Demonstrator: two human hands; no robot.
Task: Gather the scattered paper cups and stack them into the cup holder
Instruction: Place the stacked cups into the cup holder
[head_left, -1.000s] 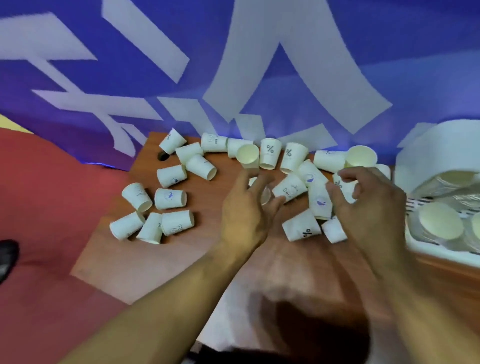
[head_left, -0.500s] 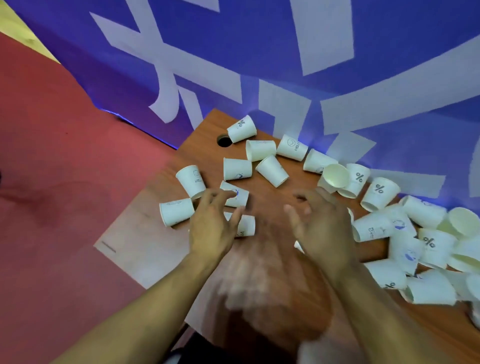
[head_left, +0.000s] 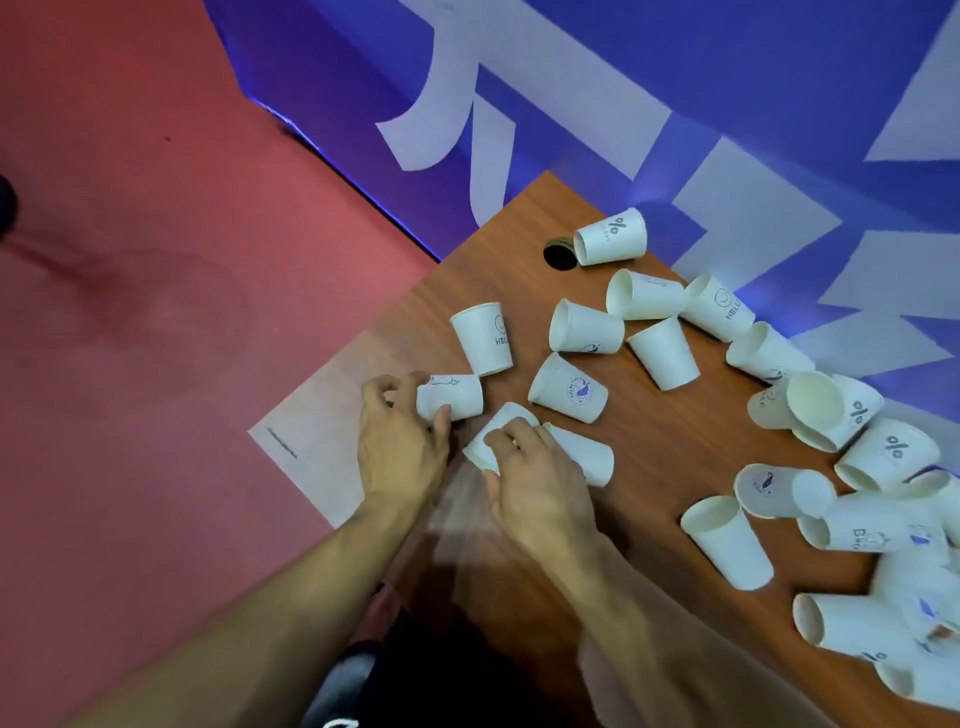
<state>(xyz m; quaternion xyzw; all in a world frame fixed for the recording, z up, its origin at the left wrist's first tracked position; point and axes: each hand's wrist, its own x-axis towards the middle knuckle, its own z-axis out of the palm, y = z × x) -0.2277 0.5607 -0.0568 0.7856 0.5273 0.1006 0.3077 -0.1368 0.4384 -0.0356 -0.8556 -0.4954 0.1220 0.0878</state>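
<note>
Hands now lower: left hand (head_left: 400, 447) curled round one lying cup (head_left: 457, 397), right hand (head_left: 535, 483) round neighbouring cup (head_left: 505, 417).

Two hands register in my head-camera feed: the left hand (head_left: 400, 452) at frame centre and the right hand (head_left: 540, 488) just right of it. The left forearm (head_left: 234, 623) runs in from the lower left and the right forearm (head_left: 675, 623) from the lower right. Both are uncovered along their whole visible length. At bottom centre, between them, I read a near-black garment (head_left: 441, 675) with a grey patch (head_left: 340, 675) beside it. A small glint on one right finger is too blurred to identify.
</note>
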